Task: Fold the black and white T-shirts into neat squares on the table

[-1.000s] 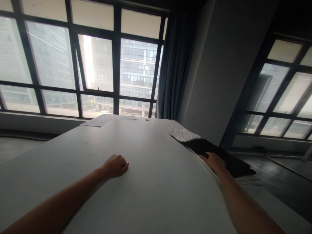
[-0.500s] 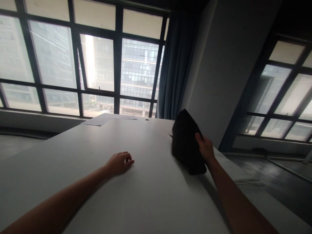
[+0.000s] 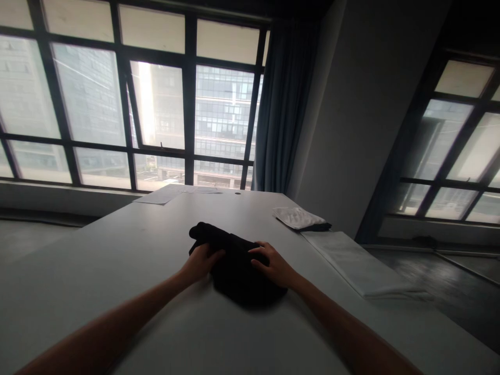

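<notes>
A folded black cloth, perhaps a garment, lies bunched on the white table in the middle of the head view. My left hand grips its left side, thumb on top and the other fingers mostly hidden by the fabric. On the right part of the cloth rests my right hand, its fingers bent against the fabric with small gaps between them. The underside of the bundle is out of sight.
At the right table edge lie a folded white and dark cloth and a flat white cloth. Paper sheets are at the far end. Windows, a blue curtain and a pillar stand beyond.
My right hand has brought the black cloth left and down to the table's middle. My left hand, empty before, now grips it. The white cloths at the right show more fully.
</notes>
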The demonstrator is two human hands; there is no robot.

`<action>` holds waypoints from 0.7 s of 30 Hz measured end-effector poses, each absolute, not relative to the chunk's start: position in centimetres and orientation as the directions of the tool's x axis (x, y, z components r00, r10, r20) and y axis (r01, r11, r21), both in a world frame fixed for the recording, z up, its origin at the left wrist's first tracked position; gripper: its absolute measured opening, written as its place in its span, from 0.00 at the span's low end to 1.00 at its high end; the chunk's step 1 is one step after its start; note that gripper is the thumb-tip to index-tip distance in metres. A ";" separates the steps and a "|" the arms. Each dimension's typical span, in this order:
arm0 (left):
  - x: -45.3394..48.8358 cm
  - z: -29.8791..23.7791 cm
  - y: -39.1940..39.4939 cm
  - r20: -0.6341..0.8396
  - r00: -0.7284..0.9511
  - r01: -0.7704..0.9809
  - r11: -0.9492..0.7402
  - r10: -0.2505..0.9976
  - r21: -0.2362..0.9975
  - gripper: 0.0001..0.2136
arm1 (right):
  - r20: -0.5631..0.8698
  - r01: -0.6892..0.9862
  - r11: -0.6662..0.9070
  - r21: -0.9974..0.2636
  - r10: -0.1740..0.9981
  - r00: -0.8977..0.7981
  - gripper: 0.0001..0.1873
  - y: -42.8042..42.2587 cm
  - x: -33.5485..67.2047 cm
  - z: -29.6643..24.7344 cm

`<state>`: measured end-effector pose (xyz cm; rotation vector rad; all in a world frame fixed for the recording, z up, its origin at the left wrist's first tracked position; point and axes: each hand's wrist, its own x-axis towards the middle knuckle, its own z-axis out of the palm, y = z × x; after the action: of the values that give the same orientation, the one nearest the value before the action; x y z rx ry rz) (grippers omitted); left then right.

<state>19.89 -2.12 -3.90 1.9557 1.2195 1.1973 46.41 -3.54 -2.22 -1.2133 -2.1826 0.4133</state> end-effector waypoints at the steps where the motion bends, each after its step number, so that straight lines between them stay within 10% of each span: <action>1: 20.1 -3.7 -2.3 0.406 0.164 0.421 -0.436 0.899 0.795 0.20 | 0.411 0.630 0.576 -0.521 0.816 -0.406 0.22 -4.0 45.7 -2.1; 7: 19.7 -2.4 -2.3 0.330 0.150 0.497 -0.359 0.932 0.790 0.19 | 0.564 0.586 0.682 -0.438 0.716 -0.411 0.14 -4.3 43.7 -1.7; 12: 16.4 0.4 -1.2 0.409 0.058 0.528 -0.376 0.911 0.761 0.25 | 0.712 0.715 0.494 -0.495 0.703 0.007 0.24 -0.1 49.7 -1.1; 15: 13.1 1.5 -0.7 0.513 -0.087 0.571 -0.379 0.854 0.728 0.24 | 0.413 0.691 0.212 -0.691 0.900 0.136 0.28 1.2 53.9 -1.4; 18: 9.3 1.6 -0.2 0.572 -0.062 0.653 -0.400 0.818 0.643 0.23 | -0.067 0.650 0.107 -0.752 0.969 -0.238 0.28 0.9 56.6 -1.5; 21: 7.4 0.7 0.4 0.644 -0.042 0.753 -0.399 0.764 0.523 0.20 | -0.128 0.699 0.178 -0.692 0.923 -0.362 0.25 0.7 57.3 -1.2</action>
<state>7.36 0.37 0.74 2.1662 1.7150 1.4704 57.33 0.68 -1.17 -1.5430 -2.1392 0.9819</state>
